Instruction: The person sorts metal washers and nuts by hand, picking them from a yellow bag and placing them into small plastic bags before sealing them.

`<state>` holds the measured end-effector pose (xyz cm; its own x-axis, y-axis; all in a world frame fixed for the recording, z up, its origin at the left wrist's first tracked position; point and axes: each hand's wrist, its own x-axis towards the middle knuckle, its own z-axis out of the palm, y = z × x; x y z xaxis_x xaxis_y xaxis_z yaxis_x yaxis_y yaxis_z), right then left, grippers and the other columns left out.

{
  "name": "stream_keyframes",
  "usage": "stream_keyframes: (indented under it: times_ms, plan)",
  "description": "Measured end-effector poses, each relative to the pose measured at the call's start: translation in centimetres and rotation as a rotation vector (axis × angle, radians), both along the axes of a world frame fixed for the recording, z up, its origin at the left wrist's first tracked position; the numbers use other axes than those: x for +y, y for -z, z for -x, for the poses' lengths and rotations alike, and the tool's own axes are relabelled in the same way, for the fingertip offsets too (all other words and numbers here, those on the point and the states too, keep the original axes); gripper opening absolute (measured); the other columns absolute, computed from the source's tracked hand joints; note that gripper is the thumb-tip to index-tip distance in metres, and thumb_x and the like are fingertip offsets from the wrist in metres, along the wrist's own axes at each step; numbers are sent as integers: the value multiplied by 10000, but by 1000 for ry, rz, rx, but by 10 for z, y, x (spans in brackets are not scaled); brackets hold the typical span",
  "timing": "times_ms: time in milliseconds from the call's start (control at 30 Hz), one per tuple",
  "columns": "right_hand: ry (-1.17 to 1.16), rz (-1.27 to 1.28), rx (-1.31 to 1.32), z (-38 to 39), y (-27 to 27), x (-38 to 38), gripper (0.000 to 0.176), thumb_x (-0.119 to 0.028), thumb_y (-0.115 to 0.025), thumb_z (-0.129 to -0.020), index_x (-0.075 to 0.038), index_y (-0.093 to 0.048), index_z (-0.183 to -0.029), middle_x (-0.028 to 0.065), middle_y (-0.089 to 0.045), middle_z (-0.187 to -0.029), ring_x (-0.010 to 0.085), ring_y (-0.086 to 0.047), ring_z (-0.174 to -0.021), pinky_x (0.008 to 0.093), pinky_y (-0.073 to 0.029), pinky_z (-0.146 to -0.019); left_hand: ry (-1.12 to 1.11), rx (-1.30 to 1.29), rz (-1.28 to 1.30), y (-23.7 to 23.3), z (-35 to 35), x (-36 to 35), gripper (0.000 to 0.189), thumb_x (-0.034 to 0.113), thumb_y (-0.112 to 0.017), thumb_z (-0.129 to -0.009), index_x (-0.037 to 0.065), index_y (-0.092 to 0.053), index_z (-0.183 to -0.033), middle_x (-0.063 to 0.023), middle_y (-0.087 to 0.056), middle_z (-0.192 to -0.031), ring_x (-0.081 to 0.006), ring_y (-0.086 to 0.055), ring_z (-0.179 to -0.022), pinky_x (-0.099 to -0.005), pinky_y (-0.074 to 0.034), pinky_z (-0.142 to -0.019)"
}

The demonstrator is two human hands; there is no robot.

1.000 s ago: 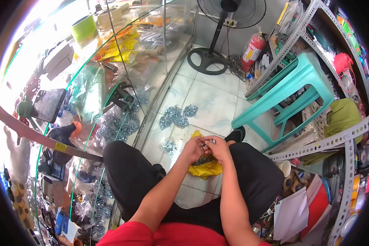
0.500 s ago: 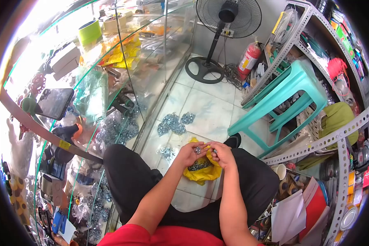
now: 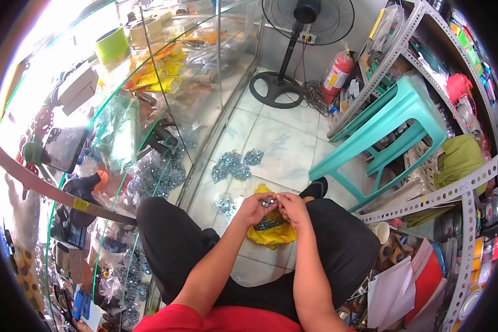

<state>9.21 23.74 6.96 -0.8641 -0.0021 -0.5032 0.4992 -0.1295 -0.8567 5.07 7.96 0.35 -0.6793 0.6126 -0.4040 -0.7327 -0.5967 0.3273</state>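
Above an open yellow bag (image 3: 271, 235), my left hand (image 3: 254, 208) is cupped with small metal nuts (image 3: 267, 203) in its palm and fingers. My right hand (image 3: 291, 209) meets it from the right, its fingertips pinched together at the nuts; what they hold is too small to make out. Dark metal pieces (image 3: 268, 223) show inside the bag, which lies on the floor between my legs. Beyond the hands, clear bags of shiny metal pieces (image 3: 227, 167) lie on the tiles, and one more small bag (image 3: 224, 206) sits to the left of my left hand.
A glass display case (image 3: 207, 130) full of packets runs along the left. A green plastic stool (image 3: 409, 105) stands at the right, before metal shelving (image 3: 412, 27). A standing fan (image 3: 276, 88) and a red fire extinguisher (image 3: 338, 74) are at the back. Papers (image 3: 392, 290) lie at lower right.
My right hand has moved left, from just apart to touching the fingers of my left hand at the nuts. The view has shifted slightly.
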Motion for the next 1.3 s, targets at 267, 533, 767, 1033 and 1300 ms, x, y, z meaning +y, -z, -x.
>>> stream_keyframes:
  times_ms: [267,533,767,1033,1300]
  plan:
    - [-152,-611,367,10,32,-4,202,-180,-642,-856,-8,-695,-947,86,-694,-829,176,-636,-727,289,-495,-689,66,74,95,3,6,-4,253,40,-480,-919,-65,-547,-1138,-132,-604,-1118,-221,-613,-993,-317,-514,-924]
    - [135,490,-64,13,34,10,129,-148,-550,-912,-55,-580,-996,27,-612,-818,123,-578,-688,244,-446,-528,-63,216,324,21,45,-51,202,64,-549,-899,-24,-592,-1075,-104,-639,-948,-182,-622,-857,-325,-536,-782]
    - [-4,553,-136,6,86,1,154,-164,-546,-948,-30,-612,-987,42,-625,-860,123,-601,-716,244,-500,-585,-140,359,1476,122,86,-135,192,66,-593,-765,37,-714,-912,-146,-695,-830,-220,-676,-773,-320,-531,-677]
    - [-54,580,-242,6,92,-3,197,-102,-557,-928,45,-593,-1054,125,-638,-944,195,-652,-822,276,-566,-704,152,524,1731,168,59,-111,199,132,-589,-750,72,-729,-878,-175,-692,-930,-322,-666,-865,-392,-518,-791]
    - [-9,463,-82,13,43,-4,222,-15,-478,-918,80,-554,-1104,149,-625,-1025,227,-659,-907,294,-567,-806,-331,222,1025,54,48,-47,331,291,-534,-903,-2,-628,-1024,-120,-677,-878,-230,-656,-775,-330,-525,-690]
